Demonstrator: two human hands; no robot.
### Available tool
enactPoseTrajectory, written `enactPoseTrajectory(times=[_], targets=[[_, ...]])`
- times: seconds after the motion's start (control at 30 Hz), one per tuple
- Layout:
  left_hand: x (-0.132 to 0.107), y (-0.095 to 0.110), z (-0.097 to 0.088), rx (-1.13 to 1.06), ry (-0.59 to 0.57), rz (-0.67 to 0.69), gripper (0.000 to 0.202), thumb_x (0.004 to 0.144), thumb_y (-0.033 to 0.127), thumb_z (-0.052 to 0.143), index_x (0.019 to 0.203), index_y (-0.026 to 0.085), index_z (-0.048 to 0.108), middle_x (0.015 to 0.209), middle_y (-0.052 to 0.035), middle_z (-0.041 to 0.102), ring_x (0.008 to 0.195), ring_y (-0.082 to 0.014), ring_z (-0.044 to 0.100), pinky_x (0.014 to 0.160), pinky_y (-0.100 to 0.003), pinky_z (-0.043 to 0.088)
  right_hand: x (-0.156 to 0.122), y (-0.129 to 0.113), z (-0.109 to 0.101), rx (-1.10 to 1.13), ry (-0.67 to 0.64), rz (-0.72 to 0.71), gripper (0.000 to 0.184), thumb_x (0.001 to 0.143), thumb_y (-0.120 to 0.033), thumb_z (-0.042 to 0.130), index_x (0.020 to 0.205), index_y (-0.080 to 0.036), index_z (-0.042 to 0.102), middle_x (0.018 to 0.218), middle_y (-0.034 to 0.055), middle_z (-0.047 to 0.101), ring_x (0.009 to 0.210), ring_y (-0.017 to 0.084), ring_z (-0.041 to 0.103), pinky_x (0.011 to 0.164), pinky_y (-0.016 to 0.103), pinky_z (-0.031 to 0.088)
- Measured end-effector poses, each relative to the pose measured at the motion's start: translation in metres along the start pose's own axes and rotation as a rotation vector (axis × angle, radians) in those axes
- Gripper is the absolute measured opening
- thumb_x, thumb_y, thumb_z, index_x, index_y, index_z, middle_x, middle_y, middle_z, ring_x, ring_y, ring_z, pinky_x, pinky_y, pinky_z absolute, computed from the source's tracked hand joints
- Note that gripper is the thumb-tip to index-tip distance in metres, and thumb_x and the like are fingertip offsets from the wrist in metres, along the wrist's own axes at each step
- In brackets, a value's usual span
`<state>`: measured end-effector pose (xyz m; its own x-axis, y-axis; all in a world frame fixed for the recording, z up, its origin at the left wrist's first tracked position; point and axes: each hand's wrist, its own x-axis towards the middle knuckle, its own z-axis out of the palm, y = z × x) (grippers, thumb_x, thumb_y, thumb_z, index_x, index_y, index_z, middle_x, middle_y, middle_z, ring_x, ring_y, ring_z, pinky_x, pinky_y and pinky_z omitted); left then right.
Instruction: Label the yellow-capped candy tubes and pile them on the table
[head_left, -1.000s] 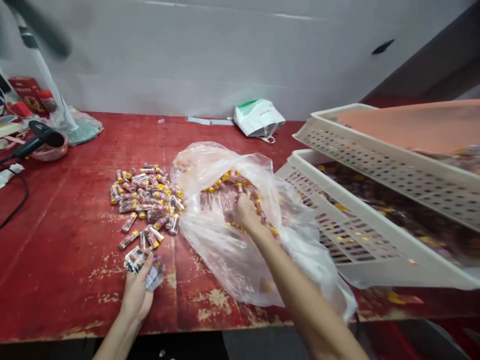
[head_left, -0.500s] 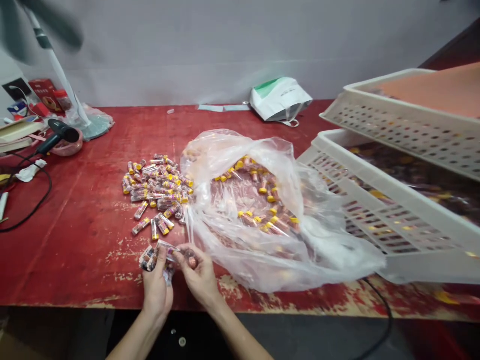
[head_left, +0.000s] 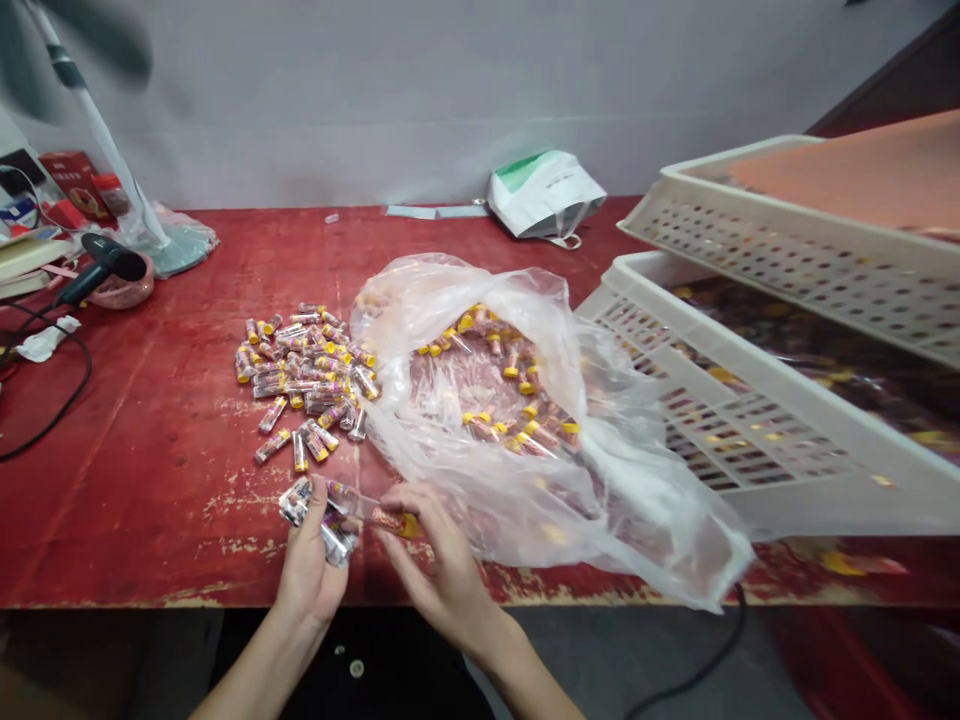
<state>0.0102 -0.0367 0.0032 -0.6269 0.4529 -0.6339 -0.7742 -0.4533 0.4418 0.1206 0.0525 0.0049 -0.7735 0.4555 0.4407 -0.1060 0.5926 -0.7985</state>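
My left hand [head_left: 309, 575] is closed around a small bunch of printed clear film sleeves [head_left: 339, 543] near the table's front edge. Just to its right, my right hand [head_left: 450, 565] pinches a small tube [head_left: 390, 518] with reddish contents and a yellow cap. A film sleeve stretches from the left fingers to the tube; how far it covers the tube I cannot tell. Behind my hands lies a pile of sleeved, yellow-capped tubes [head_left: 300, 385]. More yellow-capped tubes [head_left: 544, 435] lie inside the open clear plastic bag [head_left: 480, 515] on the right.
Two stacked white perforated crates [head_left: 750, 480] hold more tubes at the right. A white and green bag [head_left: 544, 205] lies by the wall. At the left are a fan [head_left: 112, 150], a black handheld device [head_left: 101, 268] and a black cable [head_left: 71, 405].
My right hand has moved right and turned, bringing the tube's yellow cap into view. The film now stretches between my hands. The whole view has shifted slightly.
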Motion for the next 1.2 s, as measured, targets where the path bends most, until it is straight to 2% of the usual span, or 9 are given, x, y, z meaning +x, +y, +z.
enactPoseTrajectory(times=[0.3, 0.4, 0.53, 0.7, 0.8, 0.9, 1.0, 1.1, 1.2], targets=[[-0.006, -0.001, 0.0, 0.17, -0.049, 0.064, 0.041, 0.058, 0.035, 0.088, 0.081, 0.015, 0.062, 0.075, -0.0013, 0.067, 0.062, -0.0108, 0.061, 0.054, -0.021, 0.049, -0.003, -0.007, -0.01, -0.134, 0.068, -0.187, 0.05, 0.085, -0.001, 0.061, 0.13, -0.024, 0.058, 0.106, 0.0089, 0.062, 0.096, 0.018, 0.064, 0.082, 0.028, 0.055], [-0.009, 0.0, 0.001, 0.203, -0.065, 0.097, 0.043, 0.057, 0.035, 0.089, 0.086, 0.017, 0.062, 0.079, -0.0009, 0.068, 0.064, -0.011, 0.062, 0.057, -0.022, 0.051, -0.006, -0.01, -0.009, -0.112, 0.13, -0.137, 0.053, 0.087, -0.001, 0.057, 0.135, -0.024, 0.055, 0.112, 0.0101, 0.06, 0.104, 0.018, 0.062, 0.088, 0.029, 0.054], [-0.009, 0.004, 0.002, 0.244, -0.054, 0.096, 0.048, 0.054, 0.032, 0.09, 0.091, 0.018, 0.063, 0.079, -0.0001, 0.068, 0.062, -0.011, 0.063, 0.055, -0.022, 0.051, -0.012, -0.01, -0.008, -0.05, 0.01, -0.057, 0.055, 0.091, -0.002, 0.049, 0.142, -0.021, 0.049, 0.118, 0.0124, 0.057, 0.112, 0.019, 0.059, 0.093, 0.031, 0.053], [-0.008, 0.008, 0.004, 0.28, -0.019, 0.095, 0.043, 0.056, 0.034, 0.089, 0.085, 0.017, 0.062, 0.07, 0.0024, 0.065, 0.051, -0.0091, 0.059, 0.047, -0.021, 0.048, -0.02, -0.004, -0.005, -0.064, 0.174, -0.084, 0.057, 0.088, 0.002, 0.054, 0.137, -0.025, 0.054, 0.115, 0.0098, 0.064, 0.107, 0.018, 0.063, 0.091, 0.029, 0.053], [-0.007, 0.008, 0.002, 0.343, -0.033, 0.096, 0.042, 0.057, 0.033, 0.089, 0.086, 0.016, 0.064, 0.071, 0.0011, 0.066, 0.051, -0.0101, 0.06, 0.047, -0.021, 0.049, -0.022, -0.003, -0.008, -0.065, 0.201, -0.082, 0.055, 0.086, 0.0, 0.06, 0.134, -0.027, 0.057, 0.114, 0.0088, 0.067, 0.105, 0.019, 0.066, 0.09, 0.031, 0.055], [-0.006, 0.007, -0.001, 0.377, -0.061, 0.095, 0.042, 0.056, 0.032, 0.089, 0.088, 0.015, 0.065, 0.073, -0.001, 0.068, 0.055, -0.012, 0.062, 0.051, -0.023, 0.051, -0.024, -0.006, -0.013, -0.025, 0.099, -0.084, 0.053, 0.086, -0.005, 0.063, 0.133, -0.03, 0.059, 0.117, 0.0089, 0.067, 0.105, 0.021, 0.067, 0.089, 0.032, 0.057], [-0.005, 0.005, -0.004, 0.342, -0.097, 0.103, 0.042, 0.057, 0.031, 0.088, 0.09, 0.015, 0.067, 0.081, -0.0046, 0.072, 0.067, -0.0148, 0.067, 0.062, -0.025, 0.054, -0.025, -0.007, -0.015, 0.027, -0.04, -0.065, 0.052, 0.091, -0.006, 0.054, 0.138, -0.029, 0.054, 0.125, 0.0105, 0.064, 0.113, 0.022, 0.064, 0.092, 0.034, 0.056], [-0.005, 0.003, -0.003, 0.33, -0.085, 0.141, 0.043, 0.058, 0.033, 0.088, 0.09, 0.015, 0.067, 0.086, -0.0055, 0.073, 0.074, -0.0155, 0.068, 0.072, -0.028, 0.055, -0.024, -0.006, -0.008, 0.01, 0.037, -0.005, 0.057, 0.091, -0.004, 0.049, 0.143, -0.028, 0.047, 0.126, 0.0114, 0.061, 0.117, 0.022, 0.061, 0.096, 0.035, 0.054], [-0.007, 0.0, -0.001, 0.35, -0.073, 0.175, 0.045, 0.055, 0.031, 0.09, 0.091, 0.015, 0.068, 0.083, -0.0036, 0.073, 0.07, -0.0137, 0.066, 0.071, -0.027, 0.055, -0.02, -0.004, 0.001, 0.004, 0.071, 0.017, 0.059, 0.091, -0.004, 0.048, 0.145, -0.027, 0.045, 0.137, 0.0121, 0.055, 0.127, 0.024, 0.053, 0.104, 0.042, 0.048]])
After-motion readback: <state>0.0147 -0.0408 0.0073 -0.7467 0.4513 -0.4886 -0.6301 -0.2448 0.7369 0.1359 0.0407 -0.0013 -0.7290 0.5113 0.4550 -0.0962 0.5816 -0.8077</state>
